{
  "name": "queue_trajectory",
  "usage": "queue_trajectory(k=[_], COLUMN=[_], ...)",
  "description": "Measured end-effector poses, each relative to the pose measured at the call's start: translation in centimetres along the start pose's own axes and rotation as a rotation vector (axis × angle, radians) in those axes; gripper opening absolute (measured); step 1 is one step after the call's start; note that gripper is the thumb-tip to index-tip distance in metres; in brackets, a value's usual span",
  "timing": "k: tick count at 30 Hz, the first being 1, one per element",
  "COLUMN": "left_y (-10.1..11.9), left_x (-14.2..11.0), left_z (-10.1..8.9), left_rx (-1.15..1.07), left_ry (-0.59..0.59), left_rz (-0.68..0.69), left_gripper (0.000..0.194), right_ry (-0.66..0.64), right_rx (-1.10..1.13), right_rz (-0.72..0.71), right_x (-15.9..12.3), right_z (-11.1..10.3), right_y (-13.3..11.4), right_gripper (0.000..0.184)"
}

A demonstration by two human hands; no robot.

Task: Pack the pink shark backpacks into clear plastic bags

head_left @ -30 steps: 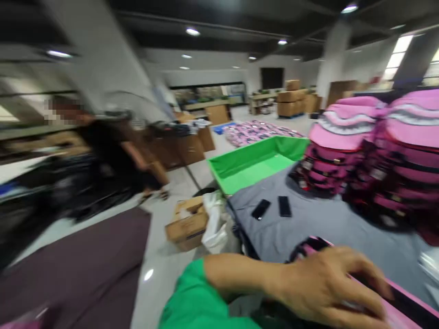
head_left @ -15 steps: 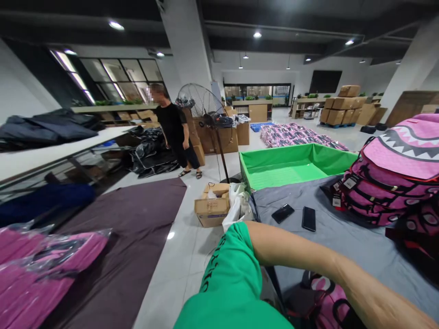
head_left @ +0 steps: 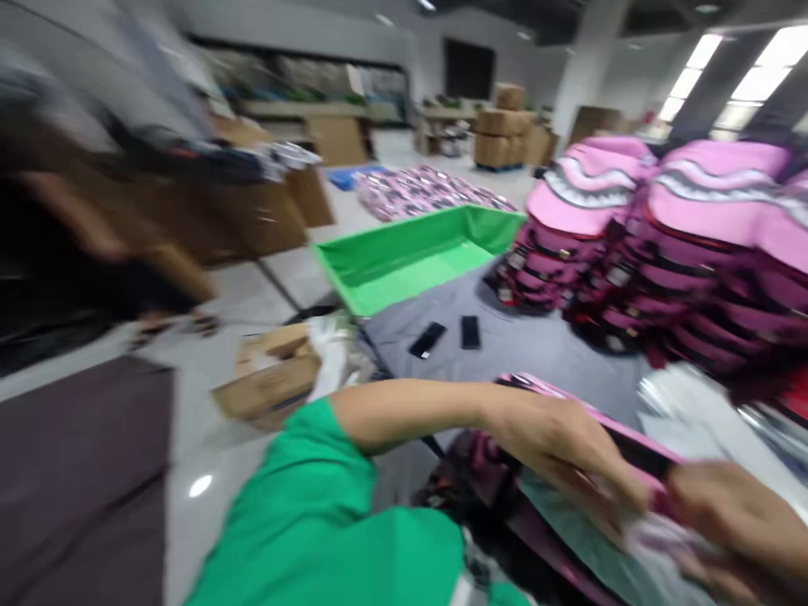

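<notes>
A pink and black backpack lies close in front of me, tilted, with its upper edge toward the table. Pale, see-through plastic shows in its opening. My left hand reaches across it, with bent fingers closed at the edge near the plastic. Beside it at the lower right, my right hand is closed on the same pink edge. Both hands are smeared by motion, so exactly which layer each one grips is hard to see.
Several pink backpacks with a toothed pattern stand on the grey-covered table. Two phones lie there. Beyond are a green bin, a cardboard box, and a blurred person at left. White plastic lies at right.
The view has swung right and down. Both hands are now in sight at the backpack; before, only my left forearm showed, its hand beyond the frame. More backpacks have come into view.
</notes>
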State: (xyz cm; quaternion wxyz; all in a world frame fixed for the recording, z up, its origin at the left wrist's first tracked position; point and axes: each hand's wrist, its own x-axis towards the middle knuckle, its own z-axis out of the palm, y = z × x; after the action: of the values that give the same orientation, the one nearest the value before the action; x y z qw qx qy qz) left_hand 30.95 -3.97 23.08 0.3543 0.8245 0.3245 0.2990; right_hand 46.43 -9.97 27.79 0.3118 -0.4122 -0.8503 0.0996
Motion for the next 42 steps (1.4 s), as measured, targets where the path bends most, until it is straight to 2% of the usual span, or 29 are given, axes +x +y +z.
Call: queue_trajectory(k=[1, 3, 6, 7, 9, 10, 12, 15, 18, 20, 22, 24, 25, 27, 30, 34, 37, 40, 42], left_y=[-0.6, -2.0, -3.0, -3.0, -3.0, -3.0, -3.3, -3.7, -3.9, -4.0, -4.4, -4.8, -5.0, -5.4, -5.6, -5.2, -4.7, -4.3, -3.8], left_x=[-0.2, 1.1, 4.8, 5.8, 6.9, 7.0, 7.0, 6.7, 5.7, 4.1, 1.8, -0.7, -1.7, -3.1, -3.5, -2.5, -1.6, -0.4, 0.8], left_z=[-1.6, -4.7, -7.8, -8.4, -9.1, -9.2, -9.3, -9.7, -10.7, -11.2, -11.2, -10.8, -10.6, -10.5, -10.8, -11.2, -10.9, -10.3, -10.0], left_rx=[-0.021, -0.098, -0.331, -0.404, -0.464, -0.448, -0.368, -0.274, -0.104, 0.032, 0.135, 0.213, 0.253, 0.305, 0.370, 0.394, 0.303, 0.235, 0.210], left_ry=[-0.093, -0.295, -0.685, -0.774, -0.872, -0.881, -0.855, -0.691, -0.527, -0.357, -0.108, 0.140, 0.205, 0.226, 0.118, 0.117, 0.176, 0.137, 0.044], left_rz=[0.087, 0.268, 0.605, 0.697, 0.824, 0.867, 0.950, 1.076, 1.242, 1.335, 1.332, 1.209, 1.138, 1.041, 1.032, 1.082, 1.073, 1.047, 0.995], left_gripper=[0.039, 0.038, 0.039, 0.041, 0.042, 0.041, 0.036, 0.032, 0.021, 0.009, 0.013, 0.015, 0.013, 0.016, 0.020, 0.031, 0.037, 0.029, 0.018], right_ry=[0.000, 0.013, 0.015, -0.013, -0.095, -0.136, -0.215, -0.284, -0.265, -0.207, -0.132, -0.073, -0.044, 0.023, 0.096, 0.108, 0.197, 0.293, 0.347], right_rx=[0.025, 0.143, 0.386, 0.457, 0.550, 0.567, 0.551, 0.521, 0.525, 0.452, 0.221, -0.125, -0.298, -0.568, -0.769, -0.882, -0.981, -1.043, -1.041], right_rz=[-0.008, -0.001, 0.164, 0.220, 0.305, 0.329, 0.358, 0.374, 0.398, 0.399, 0.334, 0.204, 0.127, -0.018, -0.138, -0.114, -0.145, -0.137, -0.126], right_x=[-0.4, -0.4, 0.2, 0.4, 0.6, 0.7, 0.8, 1.0, 0.8, 0.3, -0.4, -1.2, -1.6, -2.4, -3.3, -4.0, -4.1, -4.1, -4.0], right_z=[-0.2, -0.3, -0.6, -0.7, -1.1, -1.3, -1.8, -2.3, -2.4, -2.1, -1.5, -0.6, -0.1, 0.9, 2.2, 2.4, 2.2, 2.1, 2.2], right_y=[-0.8, -1.5, -1.4, -1.5, -1.8, -2.0, -2.4, -2.8, -3.8, -4.9, -6.4, -7.8, -8.4, -9.2, -9.4, -8.7, -7.8, -6.8, -6.2], right_gripper=[0.028, 0.033, 0.040, 0.040, 0.042, 0.043, 0.050, 0.058, 0.061, 0.059, 0.050, 0.037, 0.032, 0.023, 0.008, 0.003, 0.006, 0.011, 0.014])
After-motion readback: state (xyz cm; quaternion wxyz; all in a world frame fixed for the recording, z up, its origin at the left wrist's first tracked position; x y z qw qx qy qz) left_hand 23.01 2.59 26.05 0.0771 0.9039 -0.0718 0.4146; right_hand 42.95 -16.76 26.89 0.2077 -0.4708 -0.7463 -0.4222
